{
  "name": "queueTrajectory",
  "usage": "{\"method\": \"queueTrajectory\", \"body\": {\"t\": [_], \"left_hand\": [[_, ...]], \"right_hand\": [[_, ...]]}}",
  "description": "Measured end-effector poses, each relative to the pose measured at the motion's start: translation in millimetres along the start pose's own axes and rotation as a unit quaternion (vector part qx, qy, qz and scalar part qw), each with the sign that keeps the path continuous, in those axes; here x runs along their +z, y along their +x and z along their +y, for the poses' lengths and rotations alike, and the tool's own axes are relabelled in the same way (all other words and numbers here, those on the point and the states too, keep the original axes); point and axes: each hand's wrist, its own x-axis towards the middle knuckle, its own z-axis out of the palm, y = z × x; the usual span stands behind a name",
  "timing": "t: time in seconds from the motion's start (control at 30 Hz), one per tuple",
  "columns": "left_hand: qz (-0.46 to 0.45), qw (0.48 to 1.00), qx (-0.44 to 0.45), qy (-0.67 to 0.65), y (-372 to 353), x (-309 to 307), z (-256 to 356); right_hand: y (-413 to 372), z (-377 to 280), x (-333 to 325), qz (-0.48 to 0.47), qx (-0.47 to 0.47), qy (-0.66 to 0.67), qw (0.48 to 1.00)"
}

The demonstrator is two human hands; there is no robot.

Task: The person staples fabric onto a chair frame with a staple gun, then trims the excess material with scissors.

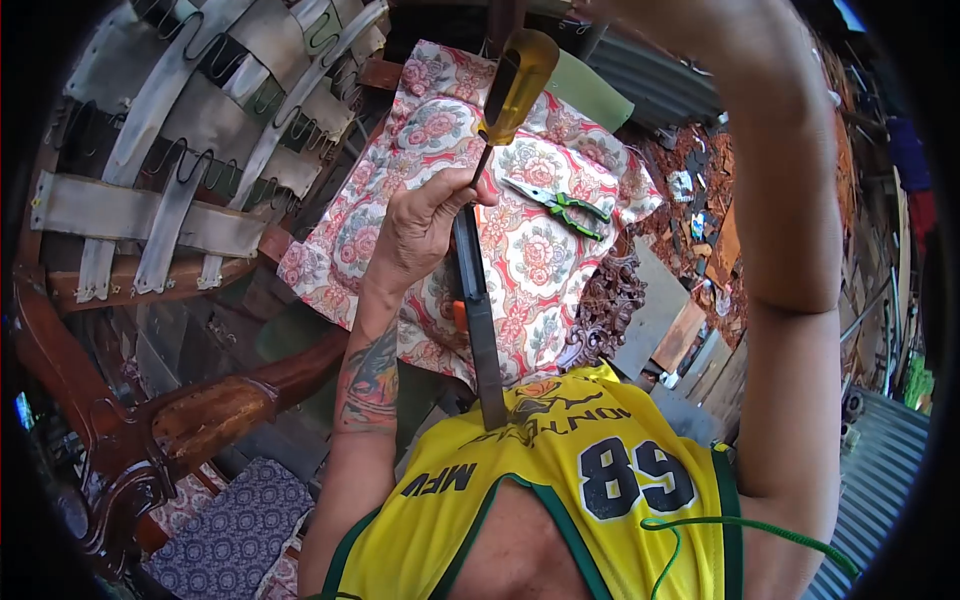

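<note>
My left hand (418,225) is closed in a fist, thumb and fingers around the thin shaft of a screwdriver (522,85). The screwdriver's clear yellow handle points up. From below the fist a long, flat dark strip (473,285) runs down to the front of my yellow shirt; its upper half is blacker and its lower half greyer. My right hand (655,14) is raised at the top edge, mostly cut off, with its fingers hidden. Green-handled long-nose pliers (570,210) lie on the floral cushion (430,130), right of the screwdriver shaft. An orange piece (460,315) shows behind the strip.
On the left stands a carved wooden chair frame (215,415) with woven grey straps (185,215) and wire springs. Carved dark wood (605,305) sits beside the cushion. Wood scraps (680,335) and debris cover the ground at right. A blue patterned cushion (235,530) lies lower left.
</note>
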Motion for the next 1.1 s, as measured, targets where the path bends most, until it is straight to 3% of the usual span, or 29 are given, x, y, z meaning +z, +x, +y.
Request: {"method": "queueTrajectory", "body": {"t": [0.03,0.07,0.1,0.17,0.2,0.27,0.3,0.33,0.4,0.43,0.5,0.57,0.63,0.73,0.77,0.8,0.83,0.9,0.93,0.97,1.0,1.03,1.07,1.1], "left_hand": [[0.018,1.000,0.006,0.018,-2,1,-1],[0.031,0.999,0.016,0.035,-1,2,-1],[0.029,0.999,-0.006,-0.015,-2,2,3],[0.015,0.999,0.015,0.024,2,1,6],[0.003,0.997,0.035,0.064,1,1,7],[0.009,1.000,-0.016,0.010,0,1,11],[0.017,0.999,-0.013,0.036,-2,0,14],[0.024,0.998,-0.011,0.061,-3,-1,15],[0.012,0.998,-0.032,0.051,-8,1,17],[0.109,0.991,-0.042,0.059,-12,12,26],[0.264,0.957,-0.096,0.073,-35,30,34],[0.287,0.931,-0.205,0.096,-76,50,50],[0.210,0.896,-0.212,0.329,-101,79,66],[0.169,0.900,-0.345,0.207,-122,101,55],[0.175,0.897,-0.351,0.202,-123,104,53],[0.174,0.897,-0.304,0.268,-120,106,49],[0.169,0.891,-0.256,0.334,-120,109,47],[0.190,0.894,-0.239,0.327,-118,114,46],[0.202,0.899,-0.219,0.321,-116,115,46],[0.203,0.898,-0.221,0.322,-117,117,47],[0.204,0.896,-0.228,0.323,-116,118,47],[0.204,0.894,-0.235,0.323,-116,120,46],[0.202,0.894,-0.234,0.323,-116,121,46],[0.207,0.897,-0.223,0.321,-116,121,45]], "right_hand": [[4,-9,-3,-0.061,0.022,-0.045,0.997],[7,-15,-9,-0.100,0.069,0.176,0.977],[10,-19,-14,-0.136,0.107,0.386,0.906],[1,-33,-14,-0.165,0.144,0.581,0.784],[-6,-43,-15,-0.097,0.132,0.515,0.841],[-2,-34,-20,-0.024,0.116,0.439,0.891],[18,-16,-39,-0.298,0.119,0.446,0.835],[24,-6,-44,-0.423,0.086,0.428,0.794],[18,-2,-46,-0.533,0.036,0.401,0.744],[10,-1,-44,-0.568,0.026,0.397,0.720],[-12,-11,-34,-0.494,0.022,0.370,0.787],[-54,-32,-22,-0.398,0.066,0.416,0.815],[-93,-51,-10,-0.298,0.109,0.453,0.833],[-131,-70,-15,-0.189,0.252,0.511,0.800],[-133,-87,-20,-0.161,0.391,0.578,0.699],[-151,-112,-5,-0.031,0.387,0.584,0.713],[-156,-138,3,-0.031,0.433,0.635,0.638],[-166,-190,17,-0.003,0.527,0.710,0.467],[-163,-208,23,-0.049,0.560,0.722,0.404],[-167,-222,34,-0.094,0.543,0.707,0.444],[-173,-239,48,-0.058,0.491,0.631,0.598],[-173,-249,58,0.014,0.460,0.588,0.665],[-173,-253,64,0.086,0.424,0.537,0.724],[-171,-251,65,0.087,0.424,0.537,0.724]]}}
